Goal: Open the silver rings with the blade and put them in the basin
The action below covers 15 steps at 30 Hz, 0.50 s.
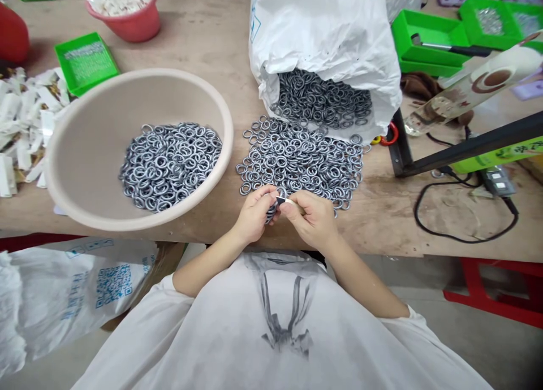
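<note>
At the table's front edge, my left hand [253, 212] is closed around several grey rings [270, 213], with one ring pinched near the fingertips. My right hand [313, 217] grips a small tool with a dark flat tip and a light shaft [281, 200]; it looks like a small blade, and its handle is mostly hidden in my fingers. The tip touches or nearly touches the ring at my left fingertips. Just beyond both hands lies a spread pile of grey rings [305, 158]. More rings [169, 167] fill the bottom of a large beige basin [89, 135] to the left.
A white sack [318, 28] spills rings behind the pile. On the right are green trays [432, 31], a black metal frame [470, 144] and a looped cable [418, 209]. White pieces [25, 113], a green tray [87, 62] and a pink bowl [136, 25] stand left.
</note>
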Each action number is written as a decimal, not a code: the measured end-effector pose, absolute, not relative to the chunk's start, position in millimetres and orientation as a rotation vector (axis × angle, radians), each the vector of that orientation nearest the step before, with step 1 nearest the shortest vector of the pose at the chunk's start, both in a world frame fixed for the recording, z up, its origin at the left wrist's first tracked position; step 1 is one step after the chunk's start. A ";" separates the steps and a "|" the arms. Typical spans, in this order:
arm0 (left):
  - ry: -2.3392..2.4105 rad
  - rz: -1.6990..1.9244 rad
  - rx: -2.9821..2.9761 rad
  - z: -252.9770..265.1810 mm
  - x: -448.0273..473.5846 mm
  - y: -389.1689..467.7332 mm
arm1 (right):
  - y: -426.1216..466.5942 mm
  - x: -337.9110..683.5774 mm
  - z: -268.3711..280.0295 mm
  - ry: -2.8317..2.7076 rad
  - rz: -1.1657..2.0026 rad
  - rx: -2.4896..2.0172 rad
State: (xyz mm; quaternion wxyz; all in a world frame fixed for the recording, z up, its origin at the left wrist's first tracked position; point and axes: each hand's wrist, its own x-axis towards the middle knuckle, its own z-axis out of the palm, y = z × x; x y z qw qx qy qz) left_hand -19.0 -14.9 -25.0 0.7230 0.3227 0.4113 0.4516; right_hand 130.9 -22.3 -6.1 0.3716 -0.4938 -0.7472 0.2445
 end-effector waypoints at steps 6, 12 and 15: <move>0.899 0.967 0.697 -25.6 -21.0 -17.4 | -16.8 140.9 -0.1 -1.721 0.709 -1.356; 0.873 0.990 0.639 -17.4 -25.5 -11.3 | -20.5 140.4 3.9 -1.870 0.712 -1.211; 0.873 0.972 0.617 -16.6 -25.0 -11.9 | -22.3 137.4 3.3 -1.911 0.711 -1.191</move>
